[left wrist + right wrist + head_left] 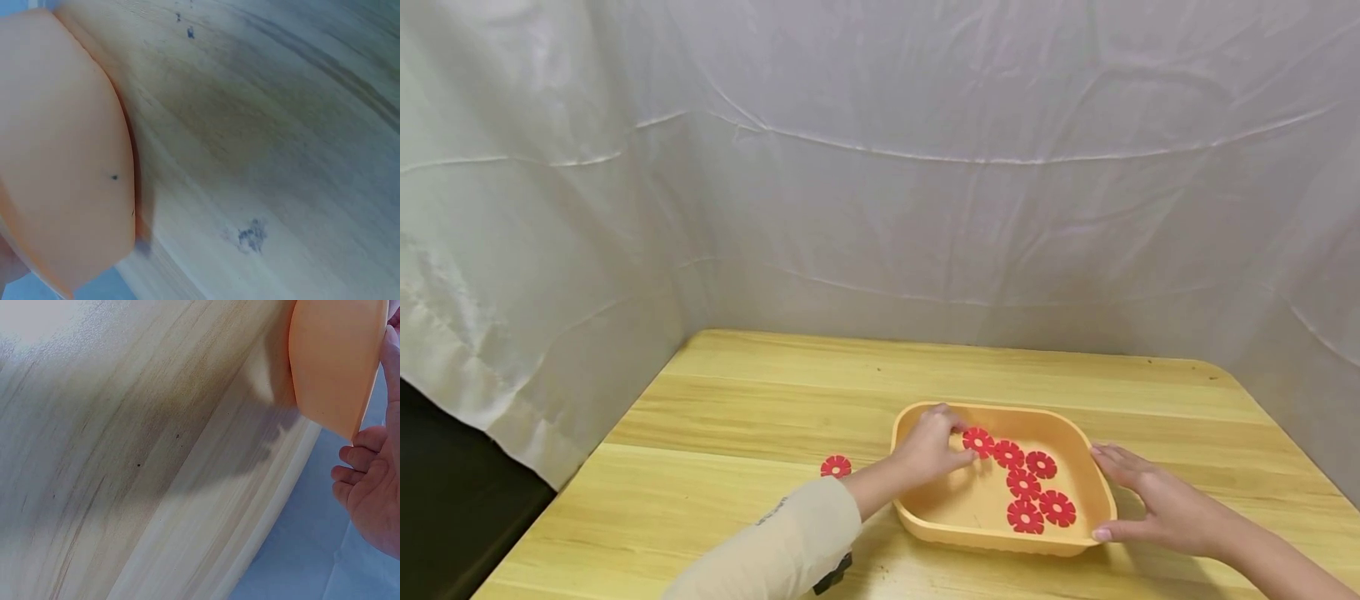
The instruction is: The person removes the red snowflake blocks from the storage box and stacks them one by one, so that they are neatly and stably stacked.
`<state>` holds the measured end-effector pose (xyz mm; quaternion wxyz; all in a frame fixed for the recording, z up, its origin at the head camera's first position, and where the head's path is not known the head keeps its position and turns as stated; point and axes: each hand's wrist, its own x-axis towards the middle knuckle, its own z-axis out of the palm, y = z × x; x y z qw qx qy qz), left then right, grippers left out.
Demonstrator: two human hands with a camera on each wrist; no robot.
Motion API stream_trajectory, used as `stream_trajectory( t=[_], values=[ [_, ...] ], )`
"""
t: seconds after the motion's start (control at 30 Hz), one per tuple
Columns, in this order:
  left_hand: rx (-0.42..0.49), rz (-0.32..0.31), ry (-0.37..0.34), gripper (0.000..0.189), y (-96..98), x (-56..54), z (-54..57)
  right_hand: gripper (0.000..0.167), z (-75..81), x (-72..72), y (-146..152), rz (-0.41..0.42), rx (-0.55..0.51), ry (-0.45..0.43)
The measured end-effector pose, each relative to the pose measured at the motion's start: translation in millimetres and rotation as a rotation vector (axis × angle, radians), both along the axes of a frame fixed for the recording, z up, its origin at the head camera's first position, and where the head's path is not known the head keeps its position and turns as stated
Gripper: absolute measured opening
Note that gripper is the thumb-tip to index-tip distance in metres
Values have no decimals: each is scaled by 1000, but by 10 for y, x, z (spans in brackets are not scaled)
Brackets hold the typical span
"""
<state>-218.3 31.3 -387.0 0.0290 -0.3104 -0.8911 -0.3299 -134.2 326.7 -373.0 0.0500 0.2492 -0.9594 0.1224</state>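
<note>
A shallow orange-yellow plastic basin (940,535) stands on the table with several red snowflake discs (1026,516) inside, mostly toward its right half. Over the basin's left part, my left hand (927,448) pinches one red snowflake disc (978,442) between thumb and fingers. My right hand (1172,504) holds the basin's right end, thumb at the near corner and fingers at the far part of the rim. In the right wrist view, the right hand's fingers (359,456) are bent beside the basin's edge (337,362). The left wrist view shows mainly the basin's outer wall (69,156).
Another red snowflake disc (836,467) lies on the wooden table (737,417), left of the basin and beyond the left forearm. Under the left sleeve (782,542) a small black object (833,575) shows partly. Pale curtains (925,208) hang behind the table.
</note>
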Motion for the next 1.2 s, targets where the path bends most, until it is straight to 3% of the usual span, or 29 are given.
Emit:
stream_trajectory(
  t=[0.57, 0.9, 1.2],
  values=[
    [8, -135, 179, 31, -130, 36, 44, 91, -23, 0, 23, -3, 4, 21],
    [43, -173, 315, 32, -226, 17, 14, 92, -18, -9, 14, 0, 7, 21],
    [67, -178, 351, 31, -302, 33, 5, 92, -8, 2, 0, 3, 9, 15]
  ],
)
